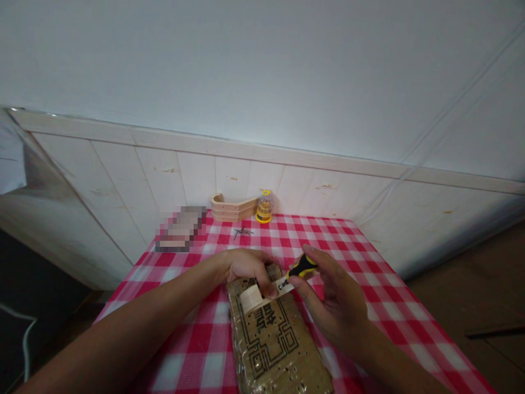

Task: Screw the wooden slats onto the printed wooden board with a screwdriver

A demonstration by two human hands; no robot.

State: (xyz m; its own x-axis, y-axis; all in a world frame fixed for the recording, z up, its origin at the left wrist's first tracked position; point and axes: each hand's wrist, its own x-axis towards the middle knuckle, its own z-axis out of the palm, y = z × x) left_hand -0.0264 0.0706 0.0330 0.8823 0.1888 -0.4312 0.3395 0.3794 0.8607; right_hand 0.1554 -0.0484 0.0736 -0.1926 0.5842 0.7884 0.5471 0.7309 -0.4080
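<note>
My right hand (pixel 334 290) grips a screwdriver (pixel 302 267) with a black and yellow handle. Its tip points down at a pale wooden piece (pixel 252 298), which has a curved hook-like end on the left. Fingers of my left hand (pixel 252 271) press that wooden piece down and hold it. Beneath it lies a brown cardboard box (pixel 283 355) wrapped in clear tape, printed with black marks and dotted with small holes. Whether a screw sits under the screwdriver tip is too small to tell.
Against the wall stand stacked curved wooden pieces (pixel 232 210) and a clear and yellow bit case (pixel 264 207). Several screws (pixel 243 232) lie in front of them. A blurred flat object (pixel 180 230) rests at the left on the red checked tablecloth (pixel 197 323).
</note>
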